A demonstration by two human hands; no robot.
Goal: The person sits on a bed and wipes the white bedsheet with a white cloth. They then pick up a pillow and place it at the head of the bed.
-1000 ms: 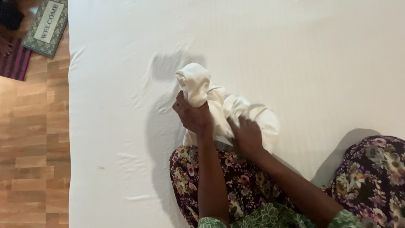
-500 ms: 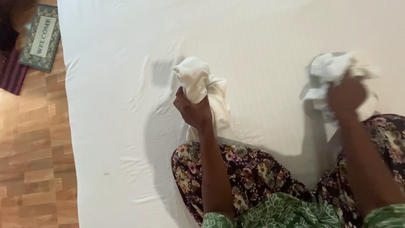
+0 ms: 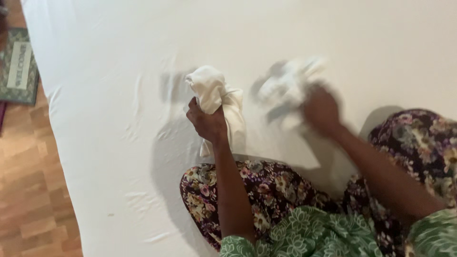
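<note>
At the bottom of the frame, knees in floral trousers (image 3: pixel 266 190) rest on a white sheet (image 3: pixel 119 143). Just above, at centre, the left hand (image 3: pixel 205 124) is clenched around a bunched white cloth (image 3: pixel 216 97). To its right, the blurred right hand (image 3: pixel 322 110) grips a second white cloth (image 3: pixel 290 83). A doormat (image 3: pixel 16 66) lies at far upper left.

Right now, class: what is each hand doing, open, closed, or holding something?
Left hand: closed, gripping a bunched white cloth.
Right hand: blurred in motion, closed on a second white cloth.
</note>
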